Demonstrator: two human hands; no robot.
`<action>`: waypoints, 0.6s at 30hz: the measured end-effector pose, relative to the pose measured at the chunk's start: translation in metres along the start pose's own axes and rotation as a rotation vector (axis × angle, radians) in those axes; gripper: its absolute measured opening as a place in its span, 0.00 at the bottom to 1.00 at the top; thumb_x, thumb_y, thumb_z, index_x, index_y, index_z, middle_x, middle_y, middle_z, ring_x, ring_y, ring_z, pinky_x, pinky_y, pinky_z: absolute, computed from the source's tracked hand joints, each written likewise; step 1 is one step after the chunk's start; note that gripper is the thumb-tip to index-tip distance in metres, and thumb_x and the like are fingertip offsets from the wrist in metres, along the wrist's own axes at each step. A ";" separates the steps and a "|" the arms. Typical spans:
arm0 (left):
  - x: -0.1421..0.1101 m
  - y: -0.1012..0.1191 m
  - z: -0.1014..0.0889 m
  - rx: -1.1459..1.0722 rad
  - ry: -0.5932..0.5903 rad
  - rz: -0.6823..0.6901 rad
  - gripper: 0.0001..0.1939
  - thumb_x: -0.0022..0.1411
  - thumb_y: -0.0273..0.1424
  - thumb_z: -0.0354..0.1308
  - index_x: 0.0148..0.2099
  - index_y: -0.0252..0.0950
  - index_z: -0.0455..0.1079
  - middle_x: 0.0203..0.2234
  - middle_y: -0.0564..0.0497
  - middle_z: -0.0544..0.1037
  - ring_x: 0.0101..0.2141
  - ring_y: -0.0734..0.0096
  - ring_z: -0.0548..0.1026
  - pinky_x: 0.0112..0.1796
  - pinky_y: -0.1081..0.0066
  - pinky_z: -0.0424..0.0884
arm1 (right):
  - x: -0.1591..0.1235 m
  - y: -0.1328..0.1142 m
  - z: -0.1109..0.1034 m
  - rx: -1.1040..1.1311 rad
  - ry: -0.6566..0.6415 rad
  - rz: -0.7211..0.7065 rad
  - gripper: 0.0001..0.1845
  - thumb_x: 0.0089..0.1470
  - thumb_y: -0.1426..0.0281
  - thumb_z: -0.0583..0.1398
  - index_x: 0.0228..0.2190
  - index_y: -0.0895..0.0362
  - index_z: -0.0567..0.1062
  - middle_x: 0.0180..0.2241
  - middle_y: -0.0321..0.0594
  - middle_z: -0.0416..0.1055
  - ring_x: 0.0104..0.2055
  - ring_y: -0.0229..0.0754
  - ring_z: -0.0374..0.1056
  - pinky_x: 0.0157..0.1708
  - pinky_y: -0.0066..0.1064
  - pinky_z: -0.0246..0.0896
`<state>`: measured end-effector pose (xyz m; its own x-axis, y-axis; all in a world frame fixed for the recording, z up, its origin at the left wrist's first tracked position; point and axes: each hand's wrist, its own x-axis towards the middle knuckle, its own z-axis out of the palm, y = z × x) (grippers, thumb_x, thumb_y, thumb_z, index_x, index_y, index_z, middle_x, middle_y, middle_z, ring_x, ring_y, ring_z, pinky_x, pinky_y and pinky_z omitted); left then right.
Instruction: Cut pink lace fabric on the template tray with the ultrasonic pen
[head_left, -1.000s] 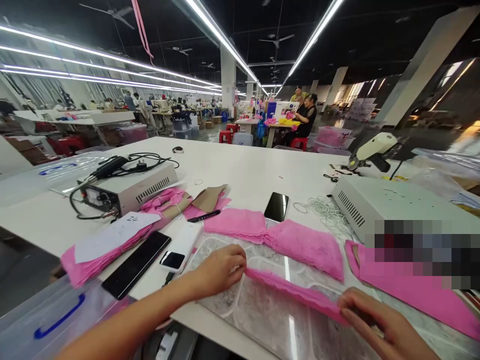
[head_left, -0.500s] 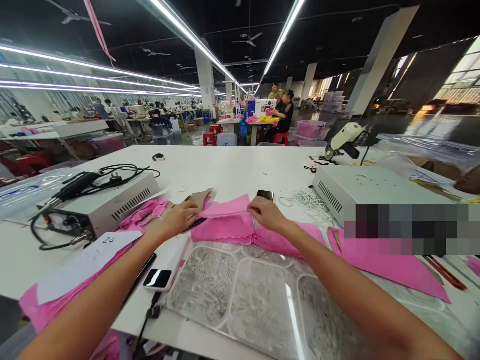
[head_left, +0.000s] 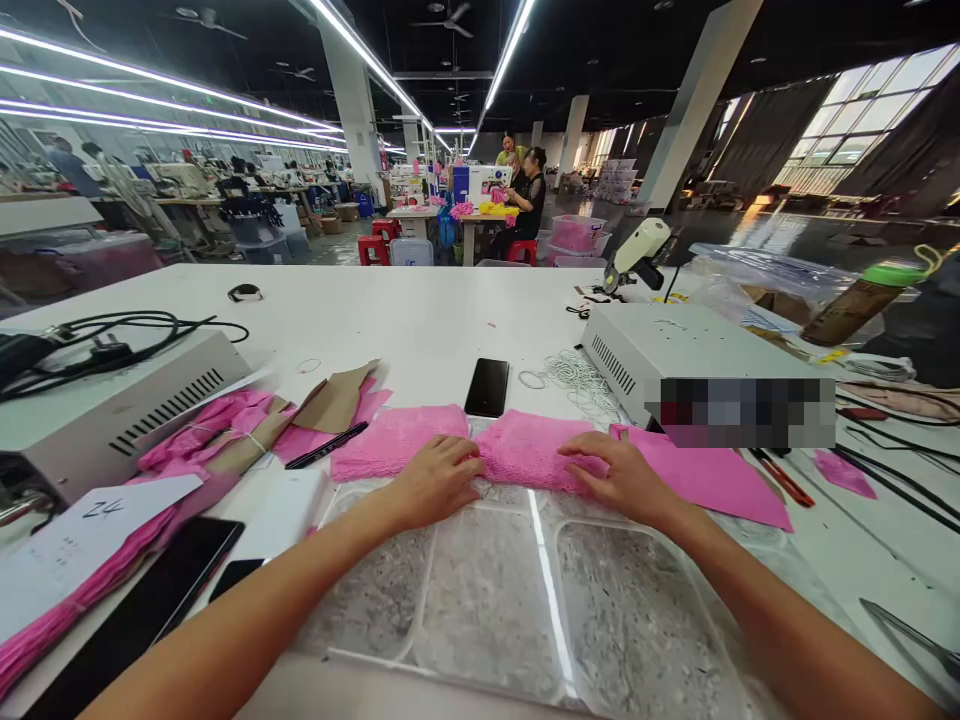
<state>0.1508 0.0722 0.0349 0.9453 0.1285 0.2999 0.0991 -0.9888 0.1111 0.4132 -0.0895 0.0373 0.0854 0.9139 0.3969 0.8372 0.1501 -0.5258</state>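
Observation:
Two flat stacks of pink fabric pieces lie side by side, the left stack [head_left: 390,440] and the right stack [head_left: 521,440]. Over the near edges where they meet rests my left hand [head_left: 439,480], its fingers loosely bent and nothing visibly gripped. My right hand [head_left: 619,475] is at the right end of the right stack, thumb and fingers apart, fingertips touching the fabric. Below both hands is a transparent plastic lid [head_left: 480,590] with raised ribs. Another pink fabric piece [head_left: 709,475] lies beyond my right forearm.
A black phone [head_left: 487,388] lies behind the stacks, beside a tangle of white elastic bands [head_left: 577,380]. Grey machine boxes stand left [head_left: 127,410] and right [head_left: 690,350]. A black pen [head_left: 326,446], brown card [head_left: 334,400] and metal scissors [head_left: 911,635] lie around.
A pink fabric strip was stretched between both hands, then carried to the left stack and laid there. Both hands have let go; the right moved to the right stack. The view swung right.

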 end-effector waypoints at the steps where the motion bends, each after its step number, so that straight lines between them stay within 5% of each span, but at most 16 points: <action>1: 0.010 0.005 0.008 -0.007 -0.005 0.013 0.09 0.62 0.31 0.60 0.46 0.36 0.72 0.45 0.45 0.74 0.46 0.61 0.71 0.49 0.61 0.66 | -0.006 0.003 0.000 -0.032 -0.016 -0.003 0.10 0.56 0.67 0.59 0.38 0.54 0.77 0.39 0.43 0.78 0.43 0.46 0.73 0.44 0.41 0.71; 5: 0.032 0.006 0.020 -0.039 0.001 -0.005 0.06 0.65 0.26 0.55 0.38 0.34 0.74 0.38 0.46 0.76 0.40 0.65 0.73 0.45 0.63 0.66 | -0.019 0.011 0.004 -0.140 -0.104 -0.022 0.16 0.55 0.68 0.61 0.46 0.54 0.75 0.46 0.45 0.76 0.49 0.47 0.71 0.49 0.44 0.69; 10: 0.038 0.004 0.005 -0.125 0.040 -0.071 0.12 0.64 0.22 0.51 0.33 0.35 0.74 0.33 0.50 0.77 0.35 0.71 0.73 0.38 0.72 0.68 | -0.022 0.007 0.005 -0.161 -0.124 -0.042 0.19 0.54 0.65 0.62 0.48 0.53 0.74 0.48 0.46 0.75 0.50 0.49 0.71 0.48 0.44 0.69; 13: 0.044 0.007 -0.004 -0.158 0.083 -0.100 0.13 0.63 0.21 0.50 0.30 0.35 0.73 0.31 0.51 0.77 0.35 0.72 0.74 0.37 0.73 0.69 | -0.020 -0.001 0.011 -0.252 -0.050 -0.023 0.21 0.52 0.60 0.63 0.46 0.55 0.75 0.46 0.47 0.76 0.47 0.50 0.72 0.44 0.43 0.70; 18: 0.052 0.012 -0.007 -0.147 0.163 -0.099 0.11 0.63 0.21 0.50 0.34 0.34 0.73 0.34 0.48 0.78 0.37 0.69 0.74 0.39 0.69 0.70 | -0.015 0.001 0.023 -0.363 0.129 -0.018 0.11 0.59 0.70 0.54 0.37 0.57 0.77 0.38 0.46 0.78 0.39 0.47 0.74 0.36 0.38 0.69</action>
<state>0.1986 0.0671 0.0584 0.8696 0.2466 0.4278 0.1314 -0.9507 0.2809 0.4007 -0.0949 0.0136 0.1167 0.8537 0.5075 0.9740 0.0015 -0.2265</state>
